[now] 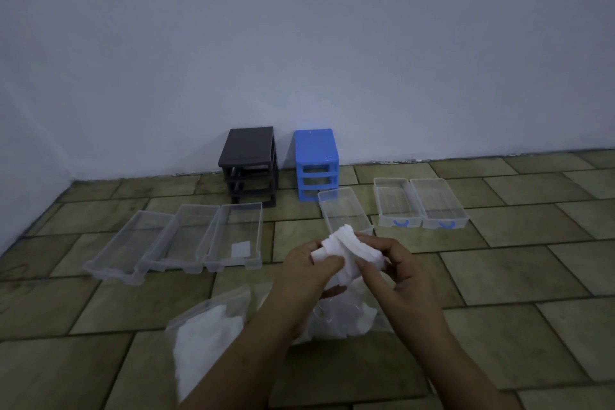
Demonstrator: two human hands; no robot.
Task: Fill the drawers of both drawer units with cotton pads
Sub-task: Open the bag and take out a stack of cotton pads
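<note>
Tiled stone floor against a pale wall: both hands, left hand and right hand, grip a white stack of cotton pads just before the clear plastic drawer fronting the blue drawer unit; loose pads could slip and scatter.

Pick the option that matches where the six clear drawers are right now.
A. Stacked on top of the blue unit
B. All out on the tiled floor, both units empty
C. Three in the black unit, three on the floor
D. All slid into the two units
B: three clear drawers lie before the black unit, three more by the blue unit, whose slots gape empty.
</note>
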